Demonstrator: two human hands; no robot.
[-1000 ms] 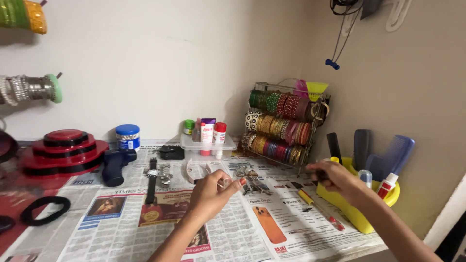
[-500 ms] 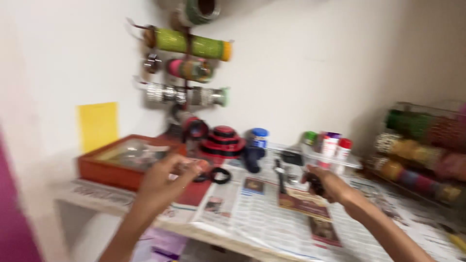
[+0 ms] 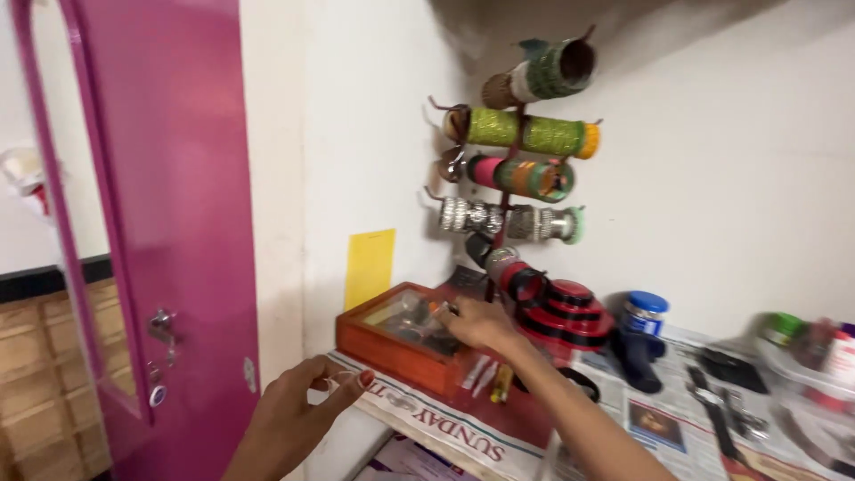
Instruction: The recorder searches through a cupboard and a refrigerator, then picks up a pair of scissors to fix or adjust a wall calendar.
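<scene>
Orange-red glass-lidded box point(image 3: 401, 343) sits at the tabletop's left end, under the wall bangle rack point(image 3: 517, 169). Right hand point(image 3: 476, 322) rests over the box's far edge, fingers pinching a small item, too blurred to identify. Left hand point(image 3: 307, 392) hovers off the newspaper point(image 3: 436, 426) edge, fingers pinching something small and clear. Magenta door point(image 3: 151, 205) at left.

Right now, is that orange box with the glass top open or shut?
Cannot tell for sure. The orange box shows a glassy top with items visible inside, and the right hand rests at its far edge; no raised lid shows.
</scene>
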